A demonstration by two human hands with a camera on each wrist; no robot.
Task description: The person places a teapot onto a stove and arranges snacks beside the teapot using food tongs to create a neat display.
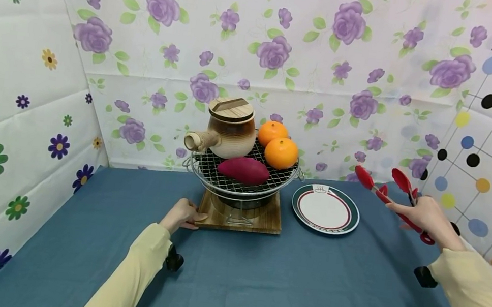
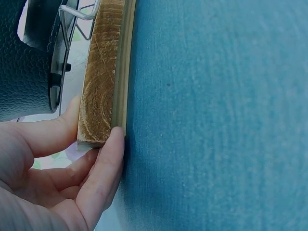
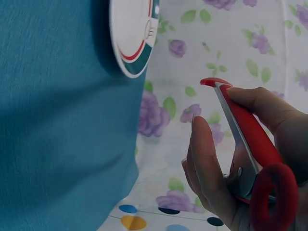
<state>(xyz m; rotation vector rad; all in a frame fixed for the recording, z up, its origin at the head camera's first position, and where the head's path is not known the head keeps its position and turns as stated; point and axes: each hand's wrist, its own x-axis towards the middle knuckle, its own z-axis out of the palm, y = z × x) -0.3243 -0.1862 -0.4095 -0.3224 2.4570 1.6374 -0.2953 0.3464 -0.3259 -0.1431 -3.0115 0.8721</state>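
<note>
My right hand [image 1: 422,216] is curled round the red tongs [image 1: 388,194], their tips spread apart above the blue table [image 1: 258,278], just right of the plate [image 1: 325,209]. I judge a square, level approach to the sweet potato [image 1: 244,170] on the grill [image 1: 242,186] works best. My left hand [image 1: 183,215] pinches the wooden board's [image 2: 103,77] corner, steadying it.

Head view down over table [image 1: 258,278]; wrist views close, perhaps sideways.
</note>
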